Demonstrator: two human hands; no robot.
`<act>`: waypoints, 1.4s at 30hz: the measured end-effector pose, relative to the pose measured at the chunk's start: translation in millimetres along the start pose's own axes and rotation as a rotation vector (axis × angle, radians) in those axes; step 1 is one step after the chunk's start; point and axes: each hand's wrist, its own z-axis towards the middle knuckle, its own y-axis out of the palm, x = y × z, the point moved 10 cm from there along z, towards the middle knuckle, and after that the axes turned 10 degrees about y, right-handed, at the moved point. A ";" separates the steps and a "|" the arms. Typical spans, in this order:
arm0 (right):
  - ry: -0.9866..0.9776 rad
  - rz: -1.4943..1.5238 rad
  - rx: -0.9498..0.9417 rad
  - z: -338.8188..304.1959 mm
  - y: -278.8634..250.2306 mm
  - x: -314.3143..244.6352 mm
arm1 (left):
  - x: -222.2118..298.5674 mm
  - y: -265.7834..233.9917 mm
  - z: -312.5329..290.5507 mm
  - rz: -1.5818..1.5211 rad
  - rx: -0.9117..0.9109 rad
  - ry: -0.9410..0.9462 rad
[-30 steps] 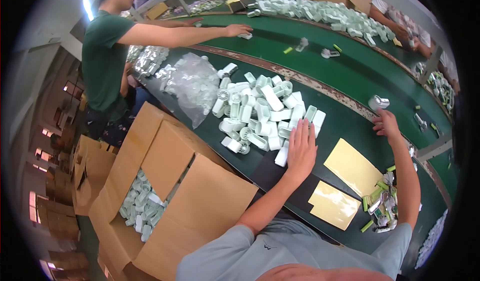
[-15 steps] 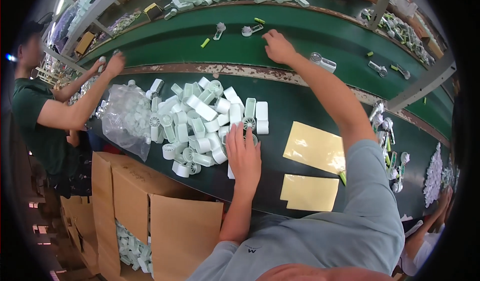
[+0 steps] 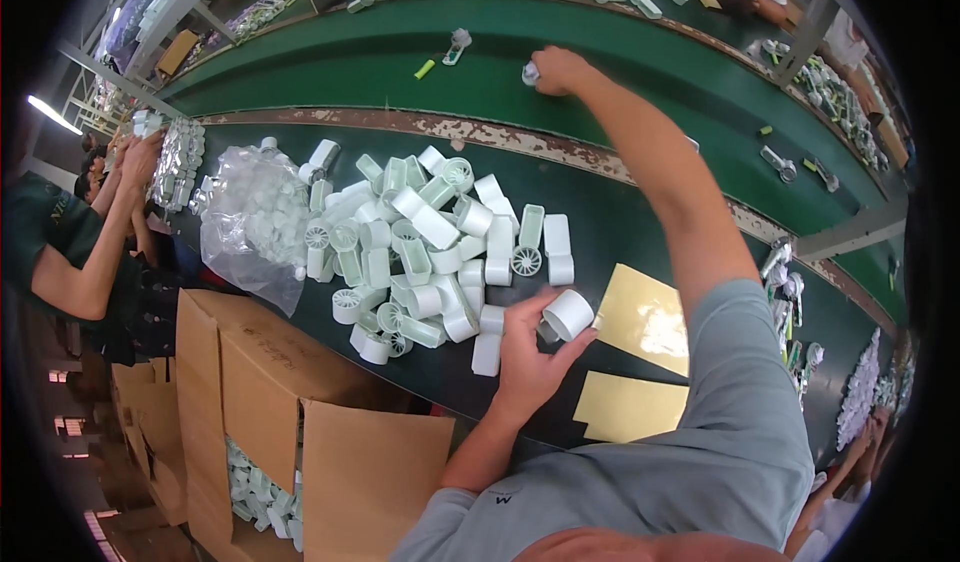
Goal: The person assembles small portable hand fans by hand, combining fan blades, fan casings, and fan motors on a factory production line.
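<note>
My left hand point(image 3: 528, 367) is closed around a white plastic housing point(image 3: 570, 314) with a round, ring-like end, held above the dark bench beside the pile. Out over the green conveyor belt point(image 3: 340, 67), my right hand point(image 3: 562, 70) grips a small part with a whitish round head point(image 3: 530, 74); the rest of it is hidden by the fingers. Left of that hand, another small fan assembly point(image 3: 457, 46) lies on the belt with a yellow-green battery point(image 3: 425, 69). A heap of white and pale green housings point(image 3: 425, 217) spreads over the bench left of my left hand.
Two yellow sheets point(image 3: 632, 407) lie in front of me. A clear bag of parts point(image 3: 262, 212) and an open cardboard box point(image 3: 375, 462) are at left. A co-worker point(image 3: 75, 247) works at far left. A metal post point(image 3: 850, 230) and assemblies point(image 3: 785, 307) stand at right.
My left hand has lifted a housing from the heap and moved right. My right hand has closed on a part from the belt. The co-worker's arms have moved left.
</note>
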 end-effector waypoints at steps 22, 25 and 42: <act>0.326 1.751 0.325 -488.8 -61.4 17.5 | 9.7 111.0 -100.1 -1.225 -0.193 -0.773; 0.395 1.961 0.373 -504.5 -24.1 8.8 | 12.0 101.6 -100.9 -1.157 -0.148 -0.719; 0.312 1.854 0.241 -506.7 -37.1 -15.2 | -23.5 80.4 -101.1 -0.947 -0.030 -0.636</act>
